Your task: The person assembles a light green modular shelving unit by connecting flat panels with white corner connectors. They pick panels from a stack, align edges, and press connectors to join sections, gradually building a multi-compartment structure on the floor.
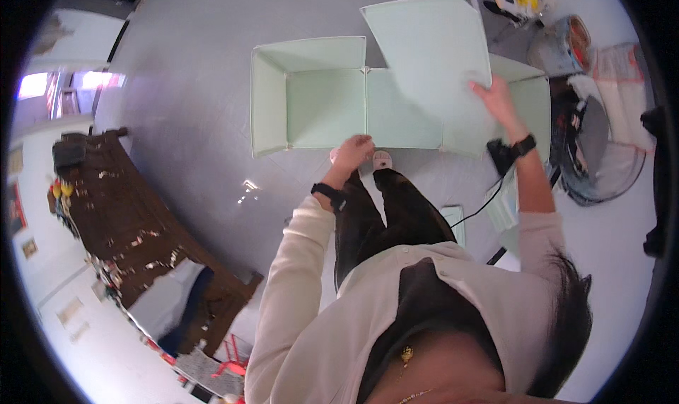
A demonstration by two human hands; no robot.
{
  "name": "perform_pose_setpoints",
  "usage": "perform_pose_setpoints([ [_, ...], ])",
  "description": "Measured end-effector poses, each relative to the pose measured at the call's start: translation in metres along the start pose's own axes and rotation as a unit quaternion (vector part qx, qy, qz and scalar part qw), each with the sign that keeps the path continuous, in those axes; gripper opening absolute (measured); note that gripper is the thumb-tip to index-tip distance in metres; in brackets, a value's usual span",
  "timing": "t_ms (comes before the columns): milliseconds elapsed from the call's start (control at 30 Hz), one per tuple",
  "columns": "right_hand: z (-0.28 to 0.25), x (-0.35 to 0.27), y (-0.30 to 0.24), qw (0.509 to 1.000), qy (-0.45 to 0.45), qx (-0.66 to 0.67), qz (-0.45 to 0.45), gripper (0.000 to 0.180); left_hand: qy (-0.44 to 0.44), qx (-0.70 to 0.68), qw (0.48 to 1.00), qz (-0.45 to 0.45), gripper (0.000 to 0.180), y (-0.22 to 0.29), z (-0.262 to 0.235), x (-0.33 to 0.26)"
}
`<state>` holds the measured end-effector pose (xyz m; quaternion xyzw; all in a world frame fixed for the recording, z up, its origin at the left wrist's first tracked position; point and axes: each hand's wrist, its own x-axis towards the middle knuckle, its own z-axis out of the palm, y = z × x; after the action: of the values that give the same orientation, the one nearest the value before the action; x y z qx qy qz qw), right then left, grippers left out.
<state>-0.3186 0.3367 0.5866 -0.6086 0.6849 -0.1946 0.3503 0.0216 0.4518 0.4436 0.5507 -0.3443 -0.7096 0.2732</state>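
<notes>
Closest to the camera, a person's cream sleeves and dark trousers are filling the lower middle of the view, with both arms reaching down toward the grey floor (191, 85). On that floor, a set of pale green panels (325, 107) is lying joined into a partly built box frame, with 1 flat panel in the middle and side panels standing up at its left and far edges.

Down at the near edge of the flat panels, the left hand (351, 153), wearing a black watch, is resting with its fingers curled together against that edge; whether they are pinching the edge cannot be told. Off to the right, the right hand (497, 98), also with a black band at the wrist, is pressing on the lower right corner of a loose panel (430, 43), which is tilting up over the right part of the frame. Its fingers are lying flat and slightly spread on the panel.

Just below the left hand, a pale slipper (382, 160) is showing. Further right, a round fan (610, 165) is lying on the floor, and a dark wooden cabinet (127, 213) is standing well apart on the left.
</notes>
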Motion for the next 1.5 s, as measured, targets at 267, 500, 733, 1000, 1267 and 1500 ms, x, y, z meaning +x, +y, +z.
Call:
perform_pose_setpoints([
  [267, -0.018, 0.102, -0.036, 0.93, 0.004, -0.307, -0.201, 0.023, 0.105, 0.327, 0.923, 0.172, 0.032, 0.086, -0.08, 0.113],
  [500, 0.033, 0.176, 0.011, 0.907, -0.022, -0.345, -0.239, 0.025, 0.184, 0.438, 0.818, 0.324, 0.036, 0.142, -0.057, 0.191],
  [733, 0.089, 0.232, 0.056, 0.918, -0.117, -0.335, -0.177, 0.022, 0.108, 0.543, 0.804, 0.22, 0.034, 0.143, -0.045, 0.273],
  [1000, 0.109, 0.261, 0.09, 0.92, -0.138, -0.322, -0.174, 0.02, 0.097, 0.564, 0.8, 0.181, 0.021, 0.141, -0.051, 0.297],
  [1267, 0.107, 0.269, 0.087, 0.914, -0.122, -0.328, -0.205, 0.022, 0.139, 0.594, 0.765, 0.206, 0.023, 0.14, -0.047, 0.302],
  [1500, 0.114, 0.269, 0.088, 0.92, -0.123, -0.318, -0.194, 0.028, 0.175, 0.608, 0.737, 0.238, 0.021, 0.132, -0.043, 0.307],
])
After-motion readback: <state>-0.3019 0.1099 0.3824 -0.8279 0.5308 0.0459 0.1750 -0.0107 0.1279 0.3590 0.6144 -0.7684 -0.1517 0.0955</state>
